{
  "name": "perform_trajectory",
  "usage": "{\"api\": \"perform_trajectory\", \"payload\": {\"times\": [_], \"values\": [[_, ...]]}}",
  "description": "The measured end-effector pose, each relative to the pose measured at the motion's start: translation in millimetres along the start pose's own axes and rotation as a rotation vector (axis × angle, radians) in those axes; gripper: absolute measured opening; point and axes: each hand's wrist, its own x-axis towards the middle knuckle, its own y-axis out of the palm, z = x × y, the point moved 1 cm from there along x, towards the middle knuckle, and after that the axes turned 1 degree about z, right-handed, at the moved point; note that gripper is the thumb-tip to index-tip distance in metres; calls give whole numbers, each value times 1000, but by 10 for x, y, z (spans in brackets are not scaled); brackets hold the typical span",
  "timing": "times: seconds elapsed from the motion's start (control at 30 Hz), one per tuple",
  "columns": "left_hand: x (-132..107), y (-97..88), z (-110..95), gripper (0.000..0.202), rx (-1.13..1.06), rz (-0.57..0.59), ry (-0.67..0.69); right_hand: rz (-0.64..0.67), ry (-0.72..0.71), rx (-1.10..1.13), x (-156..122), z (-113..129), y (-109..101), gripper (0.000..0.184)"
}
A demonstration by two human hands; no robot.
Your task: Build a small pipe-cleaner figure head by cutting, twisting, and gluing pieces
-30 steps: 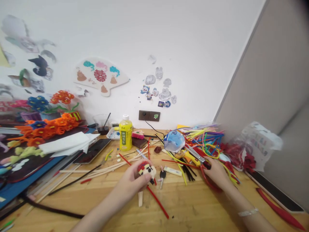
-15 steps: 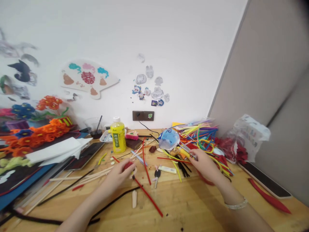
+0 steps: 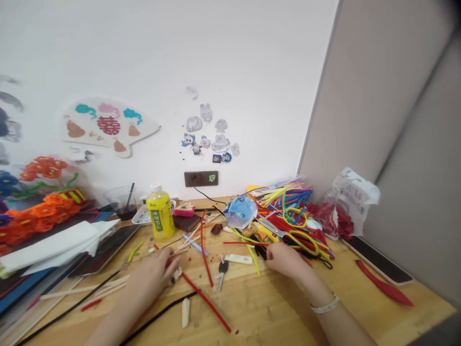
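Observation:
My left hand [image 3: 158, 269] is closed around a small piece with red and pale, dark-marked parts, mostly hidden by the fingers. A red pipe cleaner [image 3: 207, 302] runs from beside these fingertips toward the front right; whether it joins the piece I cannot tell. My right hand [image 3: 284, 259] is curled low at the table, its fingertips hidden, beside black pipe cleaners [image 3: 260, 249] and the end of a thin red one [image 3: 245, 243]. Just above it lie scissors [image 3: 304, 242] with yellow handles and a yellow tool [image 3: 265, 231]. A key [image 3: 223, 269] and a white lighter-like stick [image 3: 238, 259] lie between the hands.
A yellow drink bottle [image 3: 159, 214] and a cup [image 3: 124, 204] with dark liquid stand at the back left. Colourful pipe cleaners [image 3: 284, 202] are heaped at the back right. A phone [image 3: 382, 262] and a red strip [image 3: 383, 286] lie at the right; orange flowers [image 3: 46, 214] at the left.
The view has swung right. My right hand has come off the scissors area toward me and curled beside the black pipe cleaners; the scissors now show. My left hand still grips its piece.

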Motion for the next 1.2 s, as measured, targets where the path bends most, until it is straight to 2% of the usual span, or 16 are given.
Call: {"api": "perform_trajectory", "payload": {"times": [0.17,0.3,0.43,0.6,0.7,0.8,0.87,0.93,0.97,1.07,1.13,1.2], "values": [[-31,-38,-73,36,-18,-70,58,-68,-74,143,54,-43,-110,16],[-71,-88,-167,33,6,-175,133,-288,-147,381,72,-48,-197,20],[-63,-72,-183,33,39,-183,149,-485,-196,535,80,-44,-205,22],[-42,-1,-176,34,23,-177,140,-583,-146,718,143,-14,-194,26],[-49,-13,-179,33,25,-176,142,-614,-107,749,213,21,-263,30],[-42,-115,-134,34,53,-214,94,-663,-92,711,291,65,-417,32],[-20,-216,-46,38,43,-246,-45,-704,-80,689,351,91,-539,31],[6,-298,69,41,-59,-188,-159,-735,-58,685,422,108,-645,32],[14,-322,119,43,-115,-135,-147,-734,-55,678,461,114,-686,31],[-7,-305,196,42,-170,93,24,-747,-43,716,572,109,-761,28],[-55,-236,183,43,-137,153,111,-764,-36,742,632,89,-786,27],[-115,-144,139,48,-49,153,176,-784,-31,773,684,62,-807,27]]}}
